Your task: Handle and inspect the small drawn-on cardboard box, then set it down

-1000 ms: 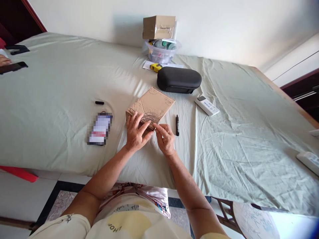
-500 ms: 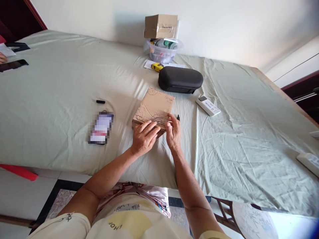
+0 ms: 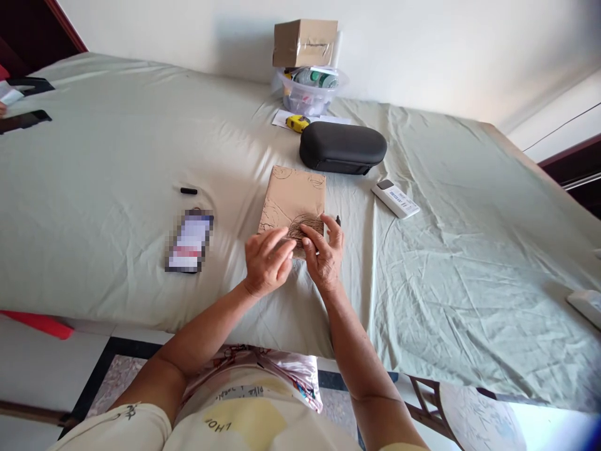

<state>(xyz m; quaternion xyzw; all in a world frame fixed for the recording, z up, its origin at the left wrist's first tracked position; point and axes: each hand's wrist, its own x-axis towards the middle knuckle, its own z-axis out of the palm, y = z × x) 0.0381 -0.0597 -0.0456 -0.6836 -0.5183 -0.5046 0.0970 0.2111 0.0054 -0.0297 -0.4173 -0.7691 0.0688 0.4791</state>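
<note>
A brown cardboard box (image 3: 295,195) lies in front of me on the cloth, with curly black pen lines on its top. The lines are densest near its front edge. At its front left corner is my left hand (image 3: 267,263), fingers stretched and slightly bent, with nothing seen in them. Over the front right part of the box, my right hand (image 3: 325,254) has a marker pen (image 3: 338,220) tucked between its fingers. Only the pen's dark end and a bit of its pale barrel show; index finger and thumb reach toward the scribbles.
Left lie a black pen cap (image 3: 188,191) and a phone (image 3: 189,241) with a blurred screen. Behind the box are a black zip case (image 3: 342,147), a yellow tape measure (image 3: 297,123) and a plastic tub (image 3: 307,100) under a carton (image 3: 305,42). A white device (image 3: 395,199) lies right.
The box has turned slightly and now sits straighter before me. My left fingers have drawn back from its top, while my right index finger and thumb have moved left over the scribbles.
</note>
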